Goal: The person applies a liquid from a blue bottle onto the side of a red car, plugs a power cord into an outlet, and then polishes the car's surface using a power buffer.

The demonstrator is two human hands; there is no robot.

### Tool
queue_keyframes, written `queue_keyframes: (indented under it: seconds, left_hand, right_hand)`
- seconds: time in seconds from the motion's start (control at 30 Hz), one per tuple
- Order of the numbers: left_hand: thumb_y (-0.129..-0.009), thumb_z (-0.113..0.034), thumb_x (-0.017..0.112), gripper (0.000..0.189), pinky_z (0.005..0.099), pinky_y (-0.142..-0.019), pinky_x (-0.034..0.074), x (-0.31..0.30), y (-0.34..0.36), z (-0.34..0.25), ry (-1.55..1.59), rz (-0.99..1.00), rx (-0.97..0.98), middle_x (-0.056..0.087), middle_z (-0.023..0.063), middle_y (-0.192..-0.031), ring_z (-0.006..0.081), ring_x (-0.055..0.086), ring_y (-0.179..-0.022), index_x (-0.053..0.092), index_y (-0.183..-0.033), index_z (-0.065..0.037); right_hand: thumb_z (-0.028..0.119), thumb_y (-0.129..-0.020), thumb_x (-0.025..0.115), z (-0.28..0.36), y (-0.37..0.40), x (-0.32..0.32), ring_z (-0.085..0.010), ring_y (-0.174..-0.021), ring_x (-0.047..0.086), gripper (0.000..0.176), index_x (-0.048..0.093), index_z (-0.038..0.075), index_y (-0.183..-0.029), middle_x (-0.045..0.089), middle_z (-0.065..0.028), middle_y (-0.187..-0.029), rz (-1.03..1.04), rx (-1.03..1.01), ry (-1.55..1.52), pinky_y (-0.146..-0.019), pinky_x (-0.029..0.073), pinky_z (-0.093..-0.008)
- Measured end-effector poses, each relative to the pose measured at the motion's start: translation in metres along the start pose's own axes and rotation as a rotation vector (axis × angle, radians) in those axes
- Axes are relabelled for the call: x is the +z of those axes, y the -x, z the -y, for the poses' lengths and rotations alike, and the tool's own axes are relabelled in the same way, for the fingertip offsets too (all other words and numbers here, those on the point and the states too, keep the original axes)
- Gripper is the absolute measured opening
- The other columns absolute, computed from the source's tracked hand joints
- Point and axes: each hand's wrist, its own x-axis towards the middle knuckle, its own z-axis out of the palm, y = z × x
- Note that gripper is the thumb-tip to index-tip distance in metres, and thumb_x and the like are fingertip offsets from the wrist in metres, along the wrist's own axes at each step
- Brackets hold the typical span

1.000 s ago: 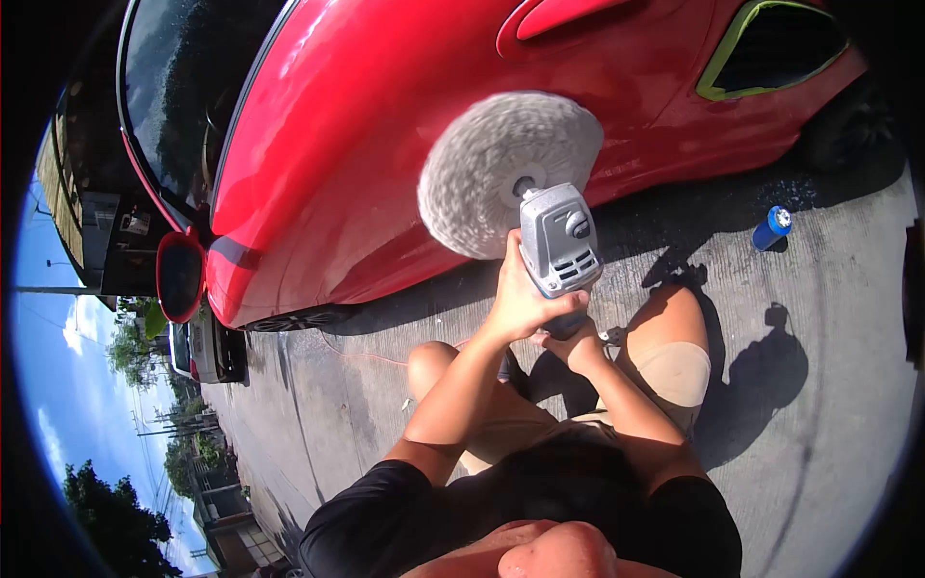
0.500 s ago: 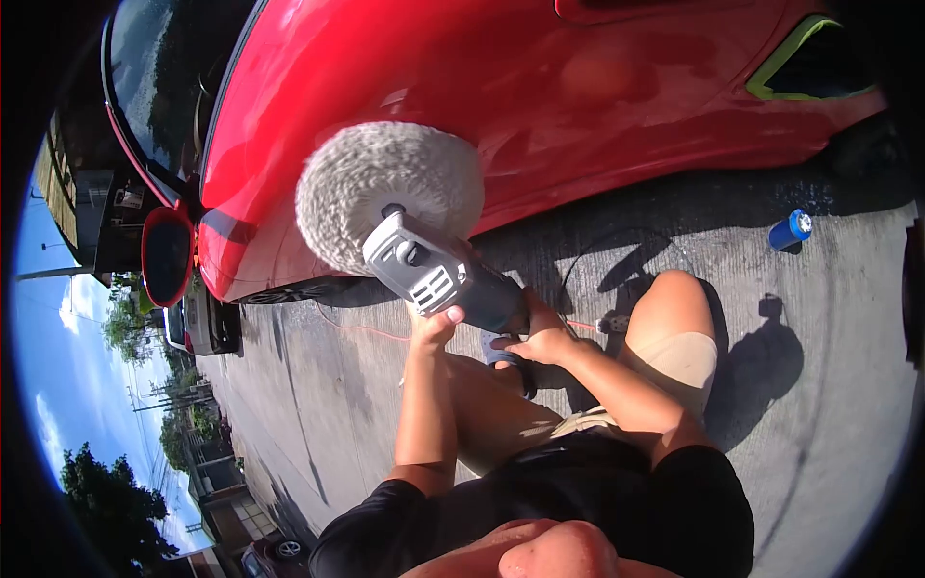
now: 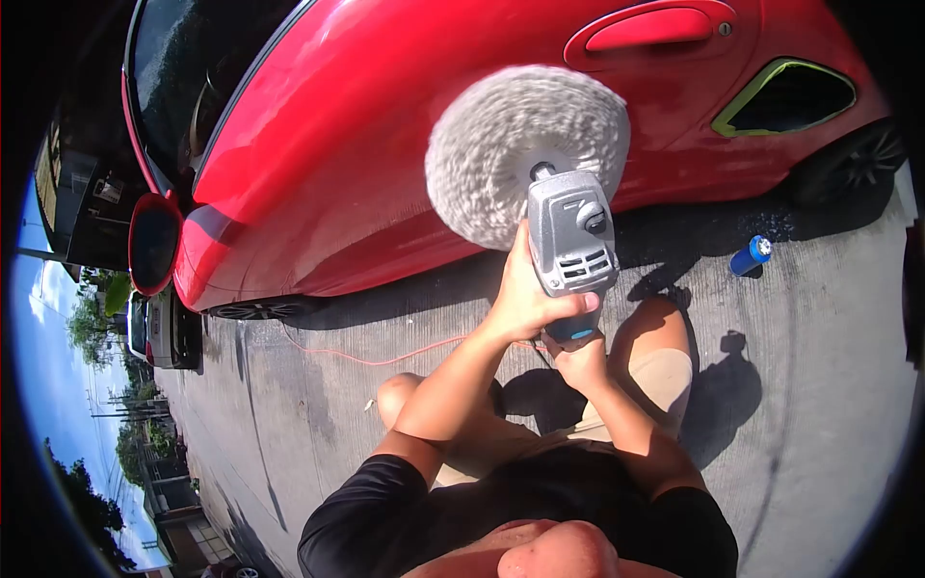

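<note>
Right hand (image 3: 578, 364) wrapped round the rear grip of the grey electric polisher (image 3: 570, 236), left hand (image 3: 525, 301) clamped on its body. Its fluffy white wool pad (image 3: 520, 144) sits against the shiny red car door (image 3: 366, 144), just below the red door handle (image 3: 655, 27).

The grey rotary polisher (image 3: 570, 241) stands nearly upright, head uppermost. Its round white wool pad (image 3: 511, 144) (shaggy at the rim) lies against the red car door (image 3: 366, 144), below the door handle (image 3: 655, 27).

Concrete ground (image 3: 819, 385) carries a blue bottle (image 3: 750, 256) and orange cord (image 3: 385, 358).
</note>
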Motion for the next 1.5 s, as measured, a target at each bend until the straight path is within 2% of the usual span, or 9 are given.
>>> queue_keyframes:
  seconds: [0.13, 0.23, 0.3, 0.4, 0.47, 0.6, 1.1, 1.27, 1.5]
  left_hand:
    - [-0.060, -0.031, 0.098, 0.108, 0.0400, -0.105, 0.052, -0.022, 0.016, -0.009, -0.033, -0.087, 0.025, 0.065, 0.0151, -0.129, 0.0253, 0.066, -0.118, 0.043, -0.147, 0.000]
    - [-0.062, -0.027, 0.095, 0.105, 0.0382, -0.100, 0.057, -0.043, 0.039, -0.021, 0.006, -0.189, 0.021, 0.066, 0.0142, -0.129, 0.0228, 0.069, -0.113, 0.041, -0.148, 0.000]
    - [-0.064, -0.024, 0.093, 0.093, 0.0365, -0.095, 0.058, -0.054, 0.049, -0.033, 0.047, -0.256, 0.054, 0.070, 0.0125, -0.120, 0.0214, 0.071, -0.106, 0.050, -0.142, 0.002]
    - [-0.067, -0.025, 0.089, 0.069, 0.0348, -0.090, 0.058, -0.058, 0.051, -0.055, 0.072, -0.330, 0.162, 0.074, 0.0093, -0.106, 0.0192, 0.072, -0.096, 0.065, -0.123, 0.005]
    - [-0.067, -0.023, 0.090, 0.074, 0.0356, -0.092, 0.058, -0.059, 0.047, -0.066, 0.024, -0.280, 0.134, 0.073, 0.0104, -0.112, 0.0197, 0.071, -0.100, 0.059, -0.130, 0.004]
    - [-0.066, -0.024, 0.095, 0.091, 0.0387, -0.097, 0.057, -0.011, 0.023, -0.099, -0.057, -0.242, 0.124, 0.068, 0.0128, -0.120, 0.0220, 0.069, -0.108, 0.045, -0.138, 0.000]
    - [-0.067, -0.015, 0.094, 0.090, 0.0370, -0.098, 0.058, -0.012, 0.026, -0.083, -0.070, -0.249, 0.111, 0.068, 0.0121, -0.120, 0.0216, 0.071, -0.108, 0.044, -0.141, 0.000]
    - [-0.067, -0.027, 0.089, 0.064, 0.0350, -0.090, 0.057, -0.035, 0.047, -0.062, -0.141, -0.348, 0.110, 0.075, 0.0080, -0.106, 0.0183, 0.071, -0.096, 0.067, -0.121, 0.002]
    - [-0.066, -0.025, 0.094, 0.095, 0.0382, -0.097, 0.058, -0.006, 0.026, -0.065, -0.118, -0.220, 0.037, 0.068, 0.0127, -0.124, 0.0224, 0.070, -0.110, 0.044, -0.142, 0.000]
  right_hand:
    - [0.013, -0.085, 0.094, 0.015, -0.003, 0.023, -0.0207, -0.104, 0.075, 0.050, 0.067, -0.002, -0.124, 0.077, -0.0129, -0.110, 0.017, -0.070, 0.026, -0.093, 0.060, -0.0369]
    - [0.019, -0.075, 0.099, 0.011, -0.005, 0.037, -0.0295, -0.134, 0.063, 0.107, 0.035, -0.001, -0.158, 0.061, -0.0190, -0.145, 0.222, 0.013, -0.116, -0.108, 0.054, -0.0412]
    - [0.032, -0.076, 0.099, 0.008, -0.007, 0.041, -0.0363, -0.139, 0.059, 0.123, 0.022, -0.004, -0.165, 0.058, -0.0247, -0.149, 0.271, -0.130, -0.062, -0.115, 0.048, -0.0446]
    - [0.061, -0.092, 0.076, 0.027, -0.020, 0.037, -0.0382, -0.141, 0.057, 0.115, 0.018, -0.007, -0.165, 0.055, -0.0266, -0.150, 0.329, -0.324, -0.016, -0.116, 0.046, -0.0461]
    - [0.071, -0.099, 0.059, 0.029, -0.019, 0.036, -0.0394, -0.143, 0.054, 0.113, 0.016, -0.009, -0.165, 0.052, -0.0278, -0.152, 0.347, -0.341, -0.107, -0.117, 0.044, -0.0452]
    - [0.070, -0.105, 0.042, 0.026, -0.017, 0.027, -0.0386, -0.145, 0.048, 0.104, 0.013, -0.011, -0.164, 0.045, -0.0288, -0.156, 0.245, -0.331, -0.190, -0.118, 0.039, -0.0415]
    - [0.080, -0.100, 0.043, 0.014, -0.028, 0.022, -0.0444, -0.141, 0.056, 0.117, 0.014, -0.015, -0.163, 0.052, -0.0342, -0.150, 0.210, -0.325, -0.155, -0.115, 0.045, -0.0441]
    - [0.082, -0.097, 0.046, 0.015, -0.020, 0.031, -0.0450, -0.135, 0.060, 0.116, 0.020, -0.010, -0.163, 0.056, -0.0313, -0.146, 0.228, -0.287, -0.167, -0.111, 0.048, -0.0447]
    - [0.082, -0.092, 0.059, 0.018, -0.015, 0.021, -0.0357, -0.132, 0.060, 0.120, 0.024, -0.010, -0.160, 0.056, -0.0245, -0.145, 0.156, -0.265, -0.255, -0.109, 0.048, -0.0420]
